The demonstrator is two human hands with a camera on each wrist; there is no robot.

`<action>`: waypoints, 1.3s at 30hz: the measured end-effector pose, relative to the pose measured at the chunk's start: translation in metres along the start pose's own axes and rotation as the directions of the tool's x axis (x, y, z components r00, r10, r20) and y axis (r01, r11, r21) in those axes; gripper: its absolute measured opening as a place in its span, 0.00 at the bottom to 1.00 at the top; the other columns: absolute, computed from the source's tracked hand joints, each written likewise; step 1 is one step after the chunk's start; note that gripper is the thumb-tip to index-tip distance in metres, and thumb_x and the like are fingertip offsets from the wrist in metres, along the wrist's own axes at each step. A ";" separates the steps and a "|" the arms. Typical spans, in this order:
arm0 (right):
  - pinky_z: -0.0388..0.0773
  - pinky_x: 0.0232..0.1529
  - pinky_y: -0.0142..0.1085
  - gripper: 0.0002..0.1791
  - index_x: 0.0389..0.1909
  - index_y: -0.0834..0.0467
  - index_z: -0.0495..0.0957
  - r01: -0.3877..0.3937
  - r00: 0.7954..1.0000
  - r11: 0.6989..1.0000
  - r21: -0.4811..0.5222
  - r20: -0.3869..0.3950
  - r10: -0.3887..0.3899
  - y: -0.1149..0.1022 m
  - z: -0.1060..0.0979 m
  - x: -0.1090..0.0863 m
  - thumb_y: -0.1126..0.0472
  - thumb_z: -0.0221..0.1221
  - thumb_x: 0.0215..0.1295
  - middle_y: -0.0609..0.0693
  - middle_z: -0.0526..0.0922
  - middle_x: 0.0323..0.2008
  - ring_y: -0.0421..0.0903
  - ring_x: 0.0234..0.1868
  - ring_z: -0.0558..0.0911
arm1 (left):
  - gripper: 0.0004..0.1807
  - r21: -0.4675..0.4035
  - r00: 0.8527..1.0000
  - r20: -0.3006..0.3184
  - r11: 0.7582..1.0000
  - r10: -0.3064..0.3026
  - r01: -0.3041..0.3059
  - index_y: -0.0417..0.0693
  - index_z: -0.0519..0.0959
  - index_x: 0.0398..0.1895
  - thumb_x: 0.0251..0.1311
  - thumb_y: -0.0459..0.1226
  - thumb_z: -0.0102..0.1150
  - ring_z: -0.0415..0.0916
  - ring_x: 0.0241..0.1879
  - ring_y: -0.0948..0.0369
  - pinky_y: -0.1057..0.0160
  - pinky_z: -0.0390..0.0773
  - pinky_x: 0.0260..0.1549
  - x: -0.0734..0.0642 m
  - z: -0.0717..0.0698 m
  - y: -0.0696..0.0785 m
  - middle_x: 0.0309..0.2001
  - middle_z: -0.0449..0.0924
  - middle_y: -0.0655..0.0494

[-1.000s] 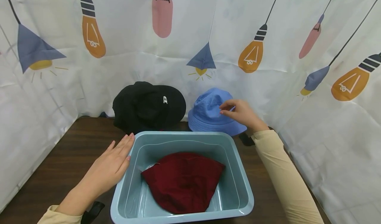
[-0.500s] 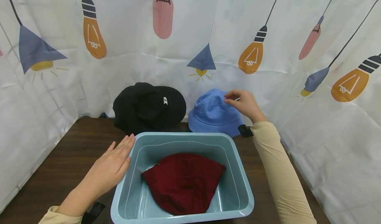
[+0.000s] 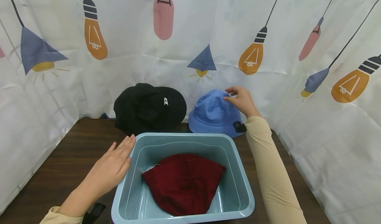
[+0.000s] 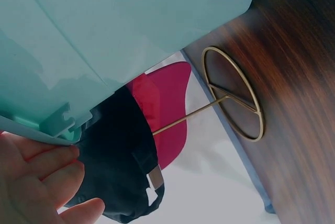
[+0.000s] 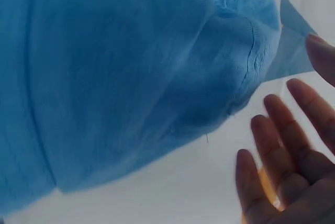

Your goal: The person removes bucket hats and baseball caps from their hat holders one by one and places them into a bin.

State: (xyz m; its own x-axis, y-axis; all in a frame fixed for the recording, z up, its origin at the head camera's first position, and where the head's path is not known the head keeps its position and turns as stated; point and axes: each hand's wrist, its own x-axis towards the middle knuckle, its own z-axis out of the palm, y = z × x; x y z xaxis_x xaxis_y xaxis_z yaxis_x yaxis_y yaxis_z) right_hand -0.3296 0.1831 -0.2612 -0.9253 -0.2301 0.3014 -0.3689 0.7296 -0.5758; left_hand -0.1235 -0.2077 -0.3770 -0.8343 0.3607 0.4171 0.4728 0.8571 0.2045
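My left hand [image 3: 108, 167] lies with straight fingers along the left rim of a light blue plastic tub [image 3: 183, 135]. In the left wrist view its fingertips [image 4: 65, 155] are right at the tub's edge. Inside the tub rests a dark red fabric hat [image 3: 184, 184]. My right hand [image 3: 241, 101] is beside the crown of a blue bucket hat [image 3: 209, 113] behind the tub. From the right wrist, its spread, slightly bent fingers [image 5: 280, 122] show apart from the blue hat's crown [image 5: 157, 72], holding nothing.
A black cap [image 3: 148, 105] with a small white emblem sits at the back left. From the left wrist, a thin metal stand with a ring base [image 4: 256, 109] and a pinkish-red brim-like piece [image 4: 167, 103] show by it. A white printed curtain [image 3: 128, 62] encloses the dark wooden table [image 3: 71, 151].
My right hand has shifted from in front of the blue bucket hat to the upper right of its crown, with the forearm swinging left. My left hand and the tub stay put.
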 end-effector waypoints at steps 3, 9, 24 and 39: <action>0.72 0.53 0.50 0.23 0.54 0.67 0.75 -0.042 0.999 0.999 0.034 0.019 0.041 0.002 0.004 0.005 0.62 0.64 0.59 0.62 0.76 0.53 0.58 0.55 0.73 | 0.30 0.000 1.000 0.002 1.000 -0.002 0.002 0.34 0.60 0.68 0.65 0.37 0.48 0.55 0.68 0.47 0.54 0.40 0.69 0.000 0.000 0.000 0.67 0.61 0.39; 0.68 0.56 0.52 0.29 0.57 0.68 0.72 -0.033 0.998 0.999 0.001 0.051 0.033 0.004 0.012 0.009 0.61 0.66 0.56 0.64 0.72 0.56 0.60 0.57 0.70 | 0.30 -0.002 1.000 0.013 1.000 -0.009 0.009 0.34 0.59 0.68 0.65 0.38 0.48 0.56 0.68 0.46 0.53 0.40 0.69 0.000 -0.001 0.000 0.67 0.61 0.40; 0.70 0.52 0.50 0.22 0.49 0.71 0.77 0.032 0.997 0.996 -0.085 -0.066 -0.037 0.007 0.021 0.008 0.65 0.67 0.54 0.65 0.75 0.48 0.61 0.51 0.74 | 0.29 -0.008 1.000 0.024 1.000 -0.016 0.016 0.33 0.59 0.68 0.66 0.37 0.47 0.54 0.69 0.47 0.51 0.42 0.68 0.000 0.000 0.001 0.68 0.60 0.39; 0.73 0.45 0.47 0.09 0.34 0.66 0.83 0.084 0.940 0.973 -0.215 -0.308 -0.149 -0.003 0.029 0.010 0.63 0.65 0.58 0.60 0.82 0.36 0.57 0.42 0.79 | 0.30 -0.007 1.000 0.021 1.000 -0.019 0.020 0.34 0.59 0.68 0.65 0.37 0.47 0.54 0.69 0.48 0.48 0.47 0.67 0.000 -0.001 0.000 0.68 0.60 0.40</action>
State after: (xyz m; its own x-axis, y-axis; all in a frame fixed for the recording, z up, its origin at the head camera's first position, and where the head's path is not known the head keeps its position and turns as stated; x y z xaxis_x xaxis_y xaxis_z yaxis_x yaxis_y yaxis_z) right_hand -0.3406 0.1597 -0.2787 -0.7875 -0.1271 0.6031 -0.4183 0.8289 -0.3715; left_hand -0.1228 -0.2080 -0.3761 -0.8489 0.3515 0.3948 0.4584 0.8613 0.2190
